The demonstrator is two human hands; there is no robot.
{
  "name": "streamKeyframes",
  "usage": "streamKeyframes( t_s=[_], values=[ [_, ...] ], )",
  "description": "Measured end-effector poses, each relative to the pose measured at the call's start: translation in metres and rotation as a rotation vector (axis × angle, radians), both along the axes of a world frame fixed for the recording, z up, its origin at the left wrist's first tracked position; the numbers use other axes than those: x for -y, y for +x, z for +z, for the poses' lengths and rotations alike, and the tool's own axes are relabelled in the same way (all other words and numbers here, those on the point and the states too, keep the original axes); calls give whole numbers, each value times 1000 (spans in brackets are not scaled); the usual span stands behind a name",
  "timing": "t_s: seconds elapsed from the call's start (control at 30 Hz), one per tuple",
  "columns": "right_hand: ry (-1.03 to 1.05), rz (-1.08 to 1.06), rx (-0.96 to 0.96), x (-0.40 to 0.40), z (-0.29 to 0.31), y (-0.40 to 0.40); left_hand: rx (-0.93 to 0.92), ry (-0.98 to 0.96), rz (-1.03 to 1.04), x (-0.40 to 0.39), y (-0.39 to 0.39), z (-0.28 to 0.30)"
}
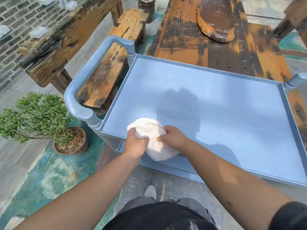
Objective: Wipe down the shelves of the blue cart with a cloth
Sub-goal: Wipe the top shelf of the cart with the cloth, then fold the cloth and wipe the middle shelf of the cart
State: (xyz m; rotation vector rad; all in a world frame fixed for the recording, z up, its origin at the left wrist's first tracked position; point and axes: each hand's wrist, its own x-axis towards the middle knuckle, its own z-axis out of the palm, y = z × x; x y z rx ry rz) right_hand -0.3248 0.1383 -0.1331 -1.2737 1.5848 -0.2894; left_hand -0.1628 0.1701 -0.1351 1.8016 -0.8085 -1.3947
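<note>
The blue cart's top shelf fills the middle of the head view, a flat tray with a raised rim. A white fluffy cloth is bunched at the shelf's near left corner and hangs over the front rim. My left hand grips the cloth's left side with curled fingers. My right hand grips its right side, the fingers dug into the fabric. Part of a lower shelf shows under the front rim.
The cart's ribbed handle arcs at the left end. A worn wooden bench and a long wooden table stand beyond the cart. A potted shrub sits on the floor at left. My shoe is below.
</note>
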Motion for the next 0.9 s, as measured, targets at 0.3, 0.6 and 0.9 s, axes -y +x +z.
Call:
streamKeyframes(
  t_s=[0.3, 0.6, 0.9],
  values=[
    [24, -425, 581, -80, 6, -46, 274, -170, -446, -46, -21, -4],
    [-441, 203, -124, -145, -10, -90, 698, -289, -766, -99, -37, 6],
    [-372, 74, 132, -177, -23, -85, 498, -226, -545, -149, -18, 1]
  ],
)
